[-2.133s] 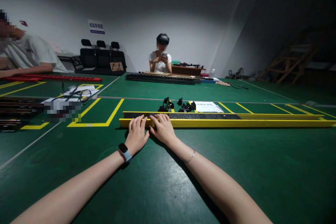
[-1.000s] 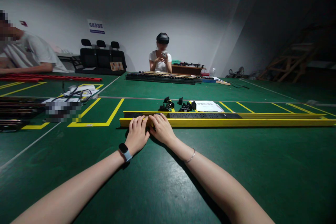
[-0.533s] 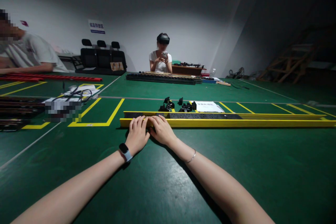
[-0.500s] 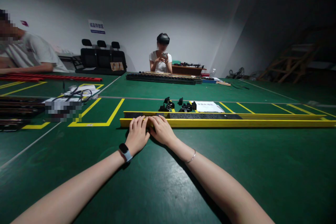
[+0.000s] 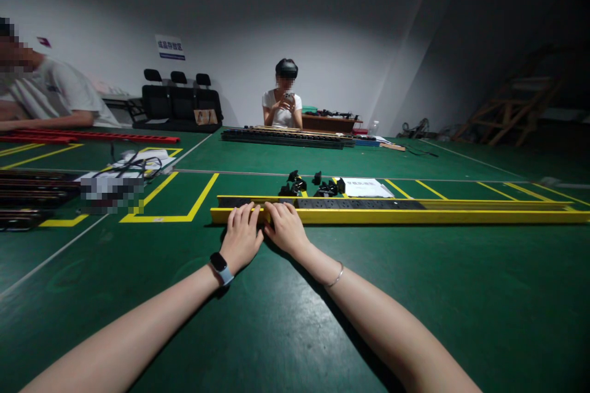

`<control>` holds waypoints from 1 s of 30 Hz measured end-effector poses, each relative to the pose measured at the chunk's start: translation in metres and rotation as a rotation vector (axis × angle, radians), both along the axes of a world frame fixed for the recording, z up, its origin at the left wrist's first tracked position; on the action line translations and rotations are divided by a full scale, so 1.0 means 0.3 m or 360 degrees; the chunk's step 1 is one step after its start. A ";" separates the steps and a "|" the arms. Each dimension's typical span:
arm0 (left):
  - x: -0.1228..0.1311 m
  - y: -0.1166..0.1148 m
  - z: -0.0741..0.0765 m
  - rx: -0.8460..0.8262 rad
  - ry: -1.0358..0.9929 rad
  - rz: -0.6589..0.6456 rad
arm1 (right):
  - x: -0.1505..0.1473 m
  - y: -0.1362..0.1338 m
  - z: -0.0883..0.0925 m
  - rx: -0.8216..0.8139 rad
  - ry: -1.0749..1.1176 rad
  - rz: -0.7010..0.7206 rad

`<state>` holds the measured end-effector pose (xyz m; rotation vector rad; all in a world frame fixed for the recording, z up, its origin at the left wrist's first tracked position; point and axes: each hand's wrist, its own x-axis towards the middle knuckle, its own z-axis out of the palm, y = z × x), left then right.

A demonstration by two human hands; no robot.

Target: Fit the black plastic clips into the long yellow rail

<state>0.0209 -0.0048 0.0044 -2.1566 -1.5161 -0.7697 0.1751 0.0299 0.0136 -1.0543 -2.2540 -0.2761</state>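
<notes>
A long yellow channel [image 5: 396, 216] lies crosswise on the green table [image 5: 295, 331]. Black socket strips [image 5: 364, 204] sit inside it, from its left end to past the middle. My left hand [image 5: 242, 234], with a watch on the wrist, has its fingers hooked over the near wall close to the left end. Right beside it, my right hand [image 5: 286, 228] curls over the same wall, fingertips inside the channel and hidden from view. Behind the channel lie several small black parts [image 5: 318, 185] and a white printed sheet [image 5: 367, 187].
To the left are dark bars [image 5: 37, 187], papers with black cables [image 5: 138, 163] and red rails [image 5: 92, 136]. Across the table a person [image 5: 282, 101] sits behind stacked dark strips [image 5: 286, 137]; another person [image 5: 59, 89] leans in at the left.
My right hand has shifted slightly right along the channel, opening a small gap between the hands. My left hand and the channel stay in place.
</notes>
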 end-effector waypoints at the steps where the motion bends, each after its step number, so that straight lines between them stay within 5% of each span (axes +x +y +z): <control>1: 0.002 -0.003 0.003 0.0004 0.0002 0.0012 | 0.001 0.000 -0.001 -0.0001 0.0002 -0.0032; 15: 0.011 -0.023 0.024 0.0039 0.0108 0.0184 | -0.003 -0.009 0.005 0.0018 0.0016 -0.0231; 24: 0.008 -0.019 0.022 0.0003 0.0097 -0.0018 | 0.016 -0.005 0.009 0.0089 0.0076 -0.0113; 30: -0.001 -0.006 0.005 0.0035 -0.0179 0.0172 | 0.018 -0.004 0.007 0.0235 -0.0043 0.0157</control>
